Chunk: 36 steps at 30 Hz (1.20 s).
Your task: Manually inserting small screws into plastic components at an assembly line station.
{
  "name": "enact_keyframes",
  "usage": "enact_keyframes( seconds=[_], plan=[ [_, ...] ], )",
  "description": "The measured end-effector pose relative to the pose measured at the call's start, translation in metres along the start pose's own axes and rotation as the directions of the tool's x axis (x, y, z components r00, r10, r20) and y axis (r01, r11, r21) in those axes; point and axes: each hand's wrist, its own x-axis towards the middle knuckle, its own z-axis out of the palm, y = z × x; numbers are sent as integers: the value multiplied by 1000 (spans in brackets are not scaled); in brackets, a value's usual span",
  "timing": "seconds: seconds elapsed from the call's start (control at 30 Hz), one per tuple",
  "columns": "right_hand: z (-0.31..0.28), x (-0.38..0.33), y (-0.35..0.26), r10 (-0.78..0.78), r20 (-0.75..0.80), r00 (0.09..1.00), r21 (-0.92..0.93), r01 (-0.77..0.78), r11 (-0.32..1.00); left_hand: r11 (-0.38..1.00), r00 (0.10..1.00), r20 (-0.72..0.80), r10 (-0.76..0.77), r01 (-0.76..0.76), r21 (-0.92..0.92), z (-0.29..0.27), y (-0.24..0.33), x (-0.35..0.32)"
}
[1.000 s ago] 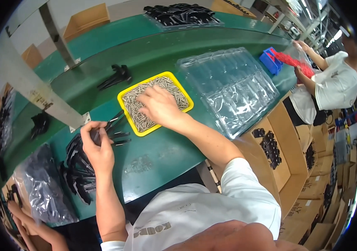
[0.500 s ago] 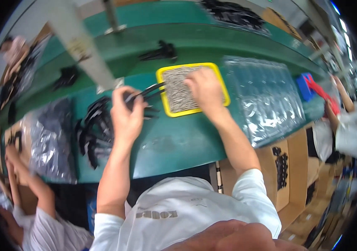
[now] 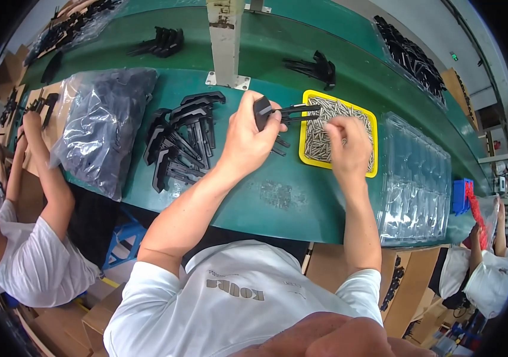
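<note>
My left hand (image 3: 247, 135) is closed around the thick end of a black two-pronged plastic part (image 3: 262, 113). Its prongs point right and reach over the left rim of a shallow yellow tray (image 3: 319, 160). Small silver screw-like metal pieces (image 3: 319, 140) fill this tray. Above their right side is my right hand (image 3: 351, 144), fingers curled and thumb bent in toward them; whatever they may hold is too small to make out. Left of my left hand, several similar black plastic parts (image 3: 197, 116) lie in a loose pile on the green table (image 3: 248, 205).
A large clear bag of dark parts (image 3: 108, 119) lies at the left. Clear plastic trays (image 3: 414, 184) are right of the yellow tray. A white metal post (image 3: 225, 50) rises behind my left hand. More black parts (image 3: 319, 70) lie on the far green surface. Co-workers are on both sides.
The view has swung left, so the table's things appear farther right. My right hand has drawn back toward the near right side of the yellow tray. My left hand keeps the black part.
</note>
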Motion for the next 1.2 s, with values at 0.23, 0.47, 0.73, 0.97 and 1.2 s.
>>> enact_keyframes(
  seconds=[0.23,0.47,0.73,0.97,1.2],
  plan=[
    [20,-4,-27,-251,-31,968,140,253,957,998,996,63,57,-56,-22,4,0,-1],
    [24,-6,-27,-303,-68,950,88,309,947,994,994,60,90,-94,62,5,1,-2],
    [26,-11,-33,-209,-101,973,45,214,976,938,959,102,265,-281,202,6,-7,-6],
    [26,-18,-33,4,-17,1000,218,0,976,965,997,26,-67,71,-251,7,4,-3],
    [26,-16,-32,140,48,989,275,-148,950,955,996,32,-86,91,-281,6,2,-2]
  ],
)
